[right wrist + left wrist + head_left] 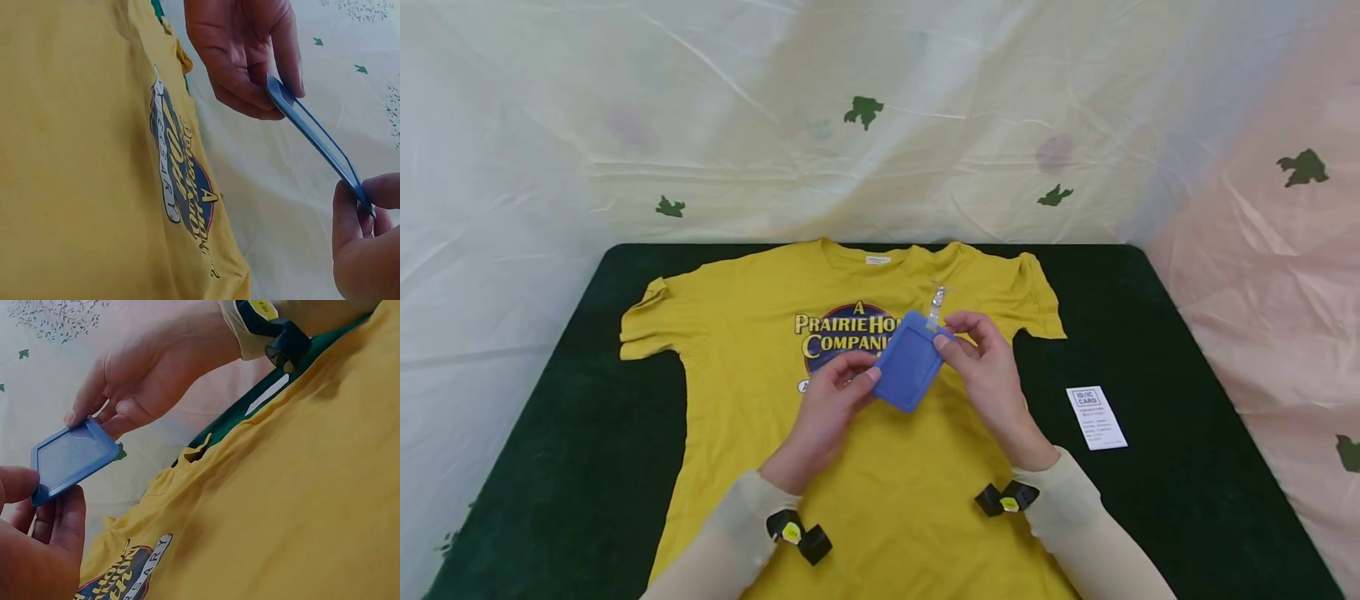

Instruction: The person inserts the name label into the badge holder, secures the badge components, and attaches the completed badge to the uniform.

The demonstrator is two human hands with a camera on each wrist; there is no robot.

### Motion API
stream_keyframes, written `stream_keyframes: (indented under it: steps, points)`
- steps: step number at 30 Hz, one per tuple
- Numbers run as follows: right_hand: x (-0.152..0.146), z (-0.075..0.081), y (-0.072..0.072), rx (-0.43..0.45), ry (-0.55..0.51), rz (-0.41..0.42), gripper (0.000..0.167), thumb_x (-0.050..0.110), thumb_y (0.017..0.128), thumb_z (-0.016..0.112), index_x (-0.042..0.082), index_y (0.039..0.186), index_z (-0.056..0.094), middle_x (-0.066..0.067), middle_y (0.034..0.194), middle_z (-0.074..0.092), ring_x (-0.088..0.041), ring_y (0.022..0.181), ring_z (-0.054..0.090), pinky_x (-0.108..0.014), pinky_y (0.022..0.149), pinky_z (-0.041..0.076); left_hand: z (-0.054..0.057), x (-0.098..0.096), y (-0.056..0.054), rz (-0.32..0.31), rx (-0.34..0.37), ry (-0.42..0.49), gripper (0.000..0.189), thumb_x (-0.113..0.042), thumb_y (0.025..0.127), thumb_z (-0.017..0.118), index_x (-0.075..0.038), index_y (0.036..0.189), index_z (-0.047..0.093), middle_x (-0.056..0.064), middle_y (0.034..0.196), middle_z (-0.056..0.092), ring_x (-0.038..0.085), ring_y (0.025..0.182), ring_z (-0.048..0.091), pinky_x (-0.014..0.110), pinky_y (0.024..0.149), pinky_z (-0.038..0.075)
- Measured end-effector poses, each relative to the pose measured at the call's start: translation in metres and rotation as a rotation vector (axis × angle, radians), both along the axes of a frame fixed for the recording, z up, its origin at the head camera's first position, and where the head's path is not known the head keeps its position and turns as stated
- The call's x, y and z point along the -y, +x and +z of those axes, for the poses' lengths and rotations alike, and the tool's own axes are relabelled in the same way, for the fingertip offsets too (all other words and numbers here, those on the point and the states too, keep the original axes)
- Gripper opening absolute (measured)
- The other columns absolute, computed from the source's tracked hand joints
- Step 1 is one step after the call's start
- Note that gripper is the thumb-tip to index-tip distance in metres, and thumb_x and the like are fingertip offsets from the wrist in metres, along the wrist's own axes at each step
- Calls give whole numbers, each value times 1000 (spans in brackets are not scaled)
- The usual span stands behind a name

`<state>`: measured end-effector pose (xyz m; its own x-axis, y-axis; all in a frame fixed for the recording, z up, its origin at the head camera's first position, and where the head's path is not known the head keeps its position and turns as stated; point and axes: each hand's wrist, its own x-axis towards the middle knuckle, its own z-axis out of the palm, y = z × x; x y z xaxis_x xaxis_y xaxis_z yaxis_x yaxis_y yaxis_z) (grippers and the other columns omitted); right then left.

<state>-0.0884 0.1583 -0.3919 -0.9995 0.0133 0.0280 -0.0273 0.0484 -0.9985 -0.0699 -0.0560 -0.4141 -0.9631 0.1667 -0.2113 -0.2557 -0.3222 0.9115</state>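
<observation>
Both hands hold a blue badge holder (908,367) above a yellow T-shirt (865,500). At its lower left edge, the left hand (831,408) pinches it between thumb and fingers. The right hand (992,383) pinches its upper right corner, close to a clear strap with a metal clip (937,302). In the left wrist view, the badge holder (75,459) is tilted and shows a clear window in a blue frame. From the right wrist, the badge holder (319,144) appears almost edge-on. The shirt lies spread out with its printed front up.
A white printed card (1096,417) lies on the dark green table cover (1195,500), right of the shirt. Behind the table hangs a pale curtain (760,125) with green leaf shapes. Each wrist wears a small black camera, such as the left one (801,533).
</observation>
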Motion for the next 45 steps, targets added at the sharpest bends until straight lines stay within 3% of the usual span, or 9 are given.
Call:
stream_keyframes:
  steps: [9, 16, 21, 27, 31, 37, 45]
  points:
    - [2, 2, 2, 56, -52, 18, 29, 14, 102, 68, 2, 121, 49, -12, 115, 56, -19, 95, 67, -27, 93, 58, 3, 3, -1, 72, -14, -14, 23, -1, 102, 62, 9, 123, 64, 8, 103, 67, 17, 87, 65, 27, 80, 59]
    - [-5, 0, 4, 155, -142, 115, 52, 24, 105, 63, -3, 144, 41, -15, 125, 58, -22, 108, 66, -34, 98, 57, 4, 14, -6, 90, -14, -83, 24, -3, 102, 64, 7, 124, 65, 11, 108, 68, 20, 92, 66, 27, 84, 60]
    - [-16, 0, 4, 216, -192, 166, 60, 33, 108, 57, 0, 155, 37, -18, 138, 59, -20, 117, 66, -33, 102, 54, 5, 24, -11, 60, -19, -113, 24, -3, 102, 63, 8, 124, 65, 11, 109, 70, 18, 93, 68, 28, 87, 60]
    - [-27, 0, -1, 199, -245, 228, 57, 34, 110, 52, -6, 150, 42, -22, 143, 59, -23, 122, 67, -34, 102, 53, 7, 38, -17, 16, -39, -170, 26, -5, 102, 64, 9, 124, 66, 9, 105, 72, 14, 90, 69, 26, 86, 60]
    - [-33, -1, -5, 200, -288, 281, 47, 32, 110, 53, -6, 137, 54, -17, 133, 67, -26, 121, 68, -39, 102, 53, 9, 44, -19, -18, -34, -207, 27, -7, 102, 65, 7, 125, 67, 9, 108, 72, 16, 90, 70, 27, 86, 60]
    - [-36, -6, -8, 251, -358, 359, 28, 26, 110, 54, 6, 117, 71, -10, 115, 76, -25, 109, 73, -47, 100, 51, 11, 50, -21, -106, -51, -252, 28, -11, 103, 66, 4, 126, 69, 8, 110, 72, 16, 88, 66, 26, 80, 59]
    - [-34, -5, -9, 306, -381, 402, 23, 18, 108, 58, 3, 116, 73, -10, 109, 77, -23, 102, 75, -42, 95, 56, 11, 55, -25, -157, -76, -267, 29, -11, 103, 64, 8, 126, 67, 8, 108, 74, 15, 87, 71, 28, 82, 61]
